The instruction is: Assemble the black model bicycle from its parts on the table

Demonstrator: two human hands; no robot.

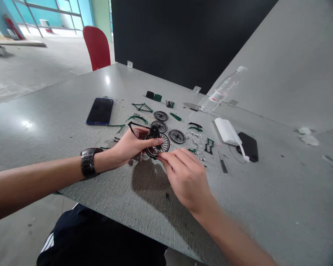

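Observation:
My left hand (127, 145) is closed around a partly built miniature bicycle. Its slim black frame (137, 125) pokes out above the fingers, and the thumb presses across a black spoked wheel (164, 144). At the lower rim of that wheel, my right hand (186, 176) pinches with thumb and fingertips; whatever is between them is hidden. Just beyond lie loose spoked wheels, one (177, 136) to the right and others (161, 116) behind. A green bicycle frame (142, 107), a green fender (138, 119) and small silver parts (194, 139) are spread around.
A dark phone (100, 111) lies at the left. Rightward are a small screwdriver (222, 163), a white device (226, 132) and a black phone-like object (248, 147). A clear plastic bottle (223, 90) stands tilted-looking at the back, near the black panel (183, 37).

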